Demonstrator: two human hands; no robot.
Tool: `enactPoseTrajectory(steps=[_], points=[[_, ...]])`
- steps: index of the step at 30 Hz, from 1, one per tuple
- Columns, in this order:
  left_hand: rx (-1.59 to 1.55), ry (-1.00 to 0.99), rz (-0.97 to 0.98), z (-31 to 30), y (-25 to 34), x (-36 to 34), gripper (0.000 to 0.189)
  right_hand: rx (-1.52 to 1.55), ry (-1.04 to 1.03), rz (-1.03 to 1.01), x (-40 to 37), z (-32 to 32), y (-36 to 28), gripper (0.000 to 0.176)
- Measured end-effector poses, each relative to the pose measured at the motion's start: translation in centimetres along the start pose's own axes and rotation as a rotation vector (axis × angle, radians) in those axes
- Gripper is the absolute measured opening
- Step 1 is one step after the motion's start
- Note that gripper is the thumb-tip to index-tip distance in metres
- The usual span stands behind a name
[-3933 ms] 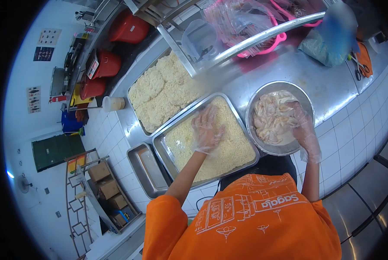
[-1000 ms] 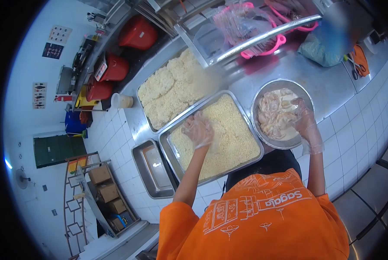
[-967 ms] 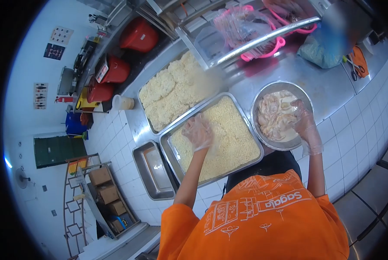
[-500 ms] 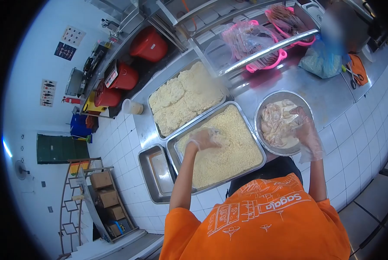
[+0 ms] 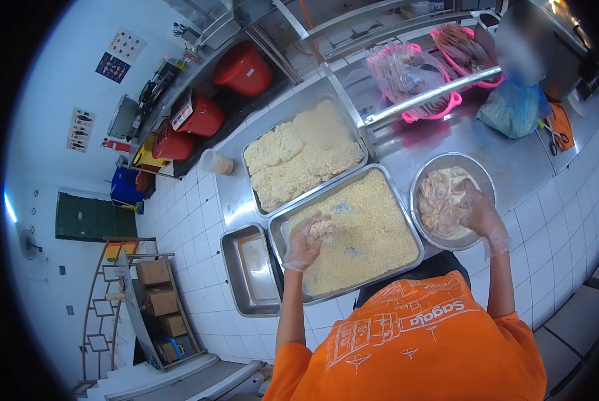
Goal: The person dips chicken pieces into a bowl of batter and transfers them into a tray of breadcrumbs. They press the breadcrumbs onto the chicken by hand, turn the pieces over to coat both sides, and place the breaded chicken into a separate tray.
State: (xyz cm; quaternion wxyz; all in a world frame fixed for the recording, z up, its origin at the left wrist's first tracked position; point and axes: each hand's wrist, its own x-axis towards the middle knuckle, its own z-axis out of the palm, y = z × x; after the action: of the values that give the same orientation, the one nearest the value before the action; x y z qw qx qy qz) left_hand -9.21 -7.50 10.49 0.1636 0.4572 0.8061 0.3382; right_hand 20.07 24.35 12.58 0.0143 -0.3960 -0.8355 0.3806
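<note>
Both of my hands wear clear plastic gloves. My left hand (image 5: 303, 242) is curled around a crumb-coated piece (image 5: 323, 230), held palm up over the left side of the crumb tray (image 5: 414, 246). Pale coarse crumbs (image 5: 373, 234) fill that tray, with two bare metal patches showing through. My right hand (image 5: 485, 217) reaches into a round steel bowl (image 5: 457, 160) on the right. Its fingers are bent down around wet raw meat (image 5: 441, 200) in a whitish liquid; the fingertips are partly hidden.
Behind the crumb tray, a second tray holds coated pieces (image 5: 299, 160). An empty steel pan (image 5: 251, 267) sits at left, near a plastic cup (image 5: 216, 162). Pink baskets (image 5: 454, 100), a blue bag (image 5: 510, 110) and scissors (image 5: 552, 137) are at the back right.
My left hand has come up out of the crumbs and turned palm up with a coated piece in it. My right hand has moved from above the bowl down into the meat.
</note>
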Motion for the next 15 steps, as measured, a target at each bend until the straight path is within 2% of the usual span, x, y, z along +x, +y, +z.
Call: enactPoseTrajectory(steps=[2, 5, 8, 11, 14, 15], points=[[-0.059, 0.031, -0.047, -1.0, 1.5, 0.3, 0.042, -0.043, -0.02, 0.022, 0.2, -0.5, -0.3, 0.054], [-0.04, 0.03, -0.15, -1.6, -0.4, 1.3, 0.033, -0.11, 0.025, 0.031, 0.5, -0.5, 0.7, 0.049], [-0.282, 0.049, -0.16, -3.0, -1.6, 4.0, 0.032, -0.05, 0.098, -0.076, -0.3, -0.8, 0.4, 0.052], [-0.34, -0.02, -0.295, -5.9, -1.7, 8.9, 0.04, -0.051, 0.175, -0.059, -0.8, -0.2, 1.2, 0.05], [-0.549, -0.022, -0.231, -6.2, -6.8, 14.9, 0.05, 0.141, 0.144, 0.019, -1.5, -0.8, 0.0, 0.043], [-0.394, -0.075, -0.283, -7.1, -6.9, 17.4, 0.056, 0.168, 0.169, 0.002, -1.5, -0.4, 0.6, 0.043]])
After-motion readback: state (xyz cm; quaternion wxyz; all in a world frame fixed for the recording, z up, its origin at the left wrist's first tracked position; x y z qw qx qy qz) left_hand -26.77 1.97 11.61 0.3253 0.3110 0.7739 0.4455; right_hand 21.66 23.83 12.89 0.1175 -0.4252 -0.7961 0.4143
